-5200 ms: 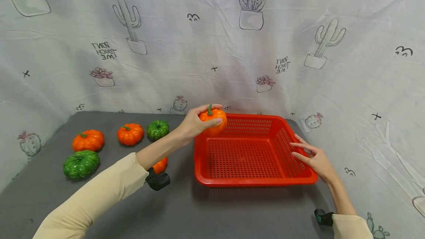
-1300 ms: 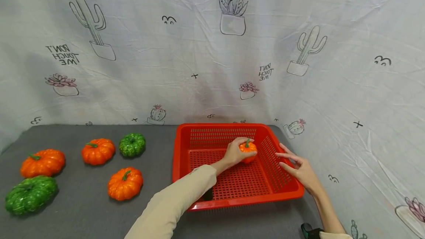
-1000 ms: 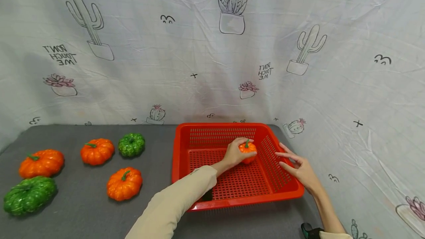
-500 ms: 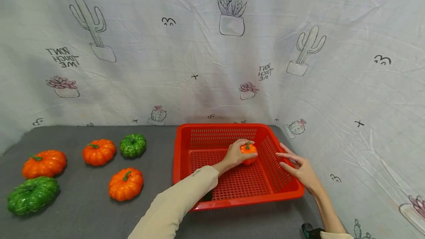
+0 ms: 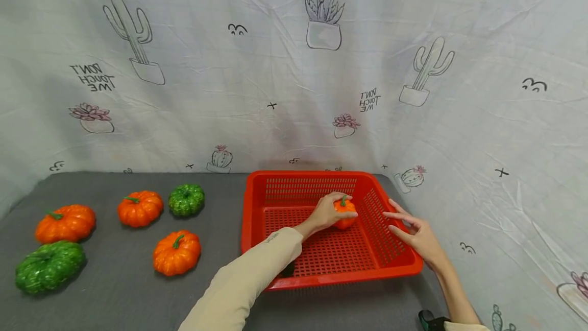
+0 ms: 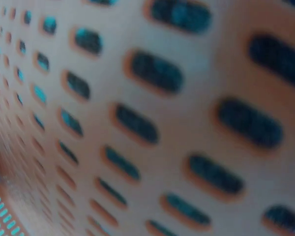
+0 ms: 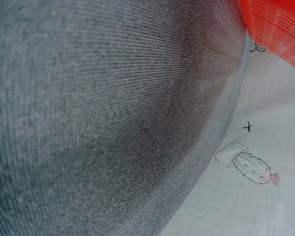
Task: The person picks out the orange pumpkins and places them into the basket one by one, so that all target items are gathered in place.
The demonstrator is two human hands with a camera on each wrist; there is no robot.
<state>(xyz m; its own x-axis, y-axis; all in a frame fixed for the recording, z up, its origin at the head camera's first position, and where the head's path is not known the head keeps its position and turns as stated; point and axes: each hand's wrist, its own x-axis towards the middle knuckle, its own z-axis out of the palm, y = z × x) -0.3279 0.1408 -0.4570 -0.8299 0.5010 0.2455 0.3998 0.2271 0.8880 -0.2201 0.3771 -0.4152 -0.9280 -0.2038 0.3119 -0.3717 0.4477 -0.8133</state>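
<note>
A small orange pumpkin (image 5: 345, 217) with a green stem is inside the red plastic basket (image 5: 349, 279), toward its right side. My left hand (image 5: 322, 213) holds it, fingers behind and thumb in front. The left forearm crosses the basket's front left rim. On the right, my right hand (image 5: 423, 239) has its fingers spread at the basket's right rim, gripping nothing. Close perforations of the basket wall (image 6: 196, 64) fill the left wrist view, which does not show the pumpkin. In the right wrist view only a corner of the basket (image 7: 278, 24) appears.
Left of the basket, on the grey tabletop (image 5: 124, 295), lie several more pumpkins: orange ones (image 5: 176, 253), a small dark green one (image 5: 186, 199) and a larger green one (image 5: 49, 266). A cactus-print cloth (image 5: 275, 65) hangs behind and along the right side.
From above the basket's left rim, my left hand has lowered the orange pumpkin into the basket toward the right. Over the last second both hands have stayed nearly still.
</note>
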